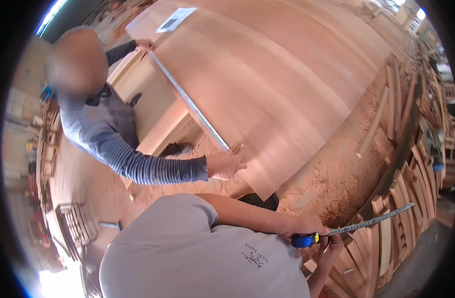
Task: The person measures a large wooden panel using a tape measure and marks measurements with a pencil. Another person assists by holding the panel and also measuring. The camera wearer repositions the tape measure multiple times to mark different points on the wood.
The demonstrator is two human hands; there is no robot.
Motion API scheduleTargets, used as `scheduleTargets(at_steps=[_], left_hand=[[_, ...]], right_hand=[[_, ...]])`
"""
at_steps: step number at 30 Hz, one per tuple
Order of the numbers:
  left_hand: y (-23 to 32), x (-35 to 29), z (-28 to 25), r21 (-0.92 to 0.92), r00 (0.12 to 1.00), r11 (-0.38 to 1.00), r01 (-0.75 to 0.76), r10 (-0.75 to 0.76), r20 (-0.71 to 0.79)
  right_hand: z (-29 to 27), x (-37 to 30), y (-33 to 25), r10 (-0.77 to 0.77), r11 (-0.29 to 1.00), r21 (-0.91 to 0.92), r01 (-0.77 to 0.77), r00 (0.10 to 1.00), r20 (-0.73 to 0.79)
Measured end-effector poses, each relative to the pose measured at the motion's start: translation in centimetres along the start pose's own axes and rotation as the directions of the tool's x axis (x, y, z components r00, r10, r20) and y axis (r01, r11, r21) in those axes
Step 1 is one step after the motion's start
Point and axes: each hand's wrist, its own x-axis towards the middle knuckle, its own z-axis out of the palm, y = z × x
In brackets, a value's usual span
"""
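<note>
My left hand (307,225) is closed at a blue and yellow tape measure (305,241). Its blade (374,221) sticks out to the right, past the board and over stacked wood strips. Just below the blade, the fingers of my right hand (332,247) are bent and closed against the tape measure; part of their grip is hidden. A large wood-grained board (267,84) lies ahead of me. Along its left edge another person stretches a second tape (190,102) between both hands. That person's nearer hand (226,165) also holds a pencil (239,148).
A white printed sheet (176,20) lies on the board's far end. Light wooden beams (164,126) stand beneath its left side. Sawdust (331,179) covers the floor, with loose strips (374,121) on it. Curved wooden pieces (404,203) are stacked at the right.
</note>
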Motion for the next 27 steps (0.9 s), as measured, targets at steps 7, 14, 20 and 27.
scheduleTargets(at_steps=[7,14,20,27], left_hand=[[3.8,7.3,-0.9,-0.187,0.993,0.976,-0.115,0.112,-0.030],[7.7,9.3,-0.5,-0.243,0.986,0.955,-0.169,0.162,-0.046],[9.3,11.8,1.1,-0.289,0.953,0.913,-0.289,0.246,-0.177],[15.5,17.3,3.8,-0.131,0.853,0.865,-0.484,0.432,-0.293]], right_hand=[[-5.9,9.8,-3.5,0.061,0.994,-0.097,-0.047,0.987,0.147],[-10.3,15.8,-2.1,-0.014,1.000,0.001,0.015,0.938,0.346],[-13.1,21.0,-2.4,-0.030,0.998,0.059,-0.004,0.824,0.565],[-18.1,31.7,-4.2,-0.228,0.966,0.103,0.236,0.595,0.771]])
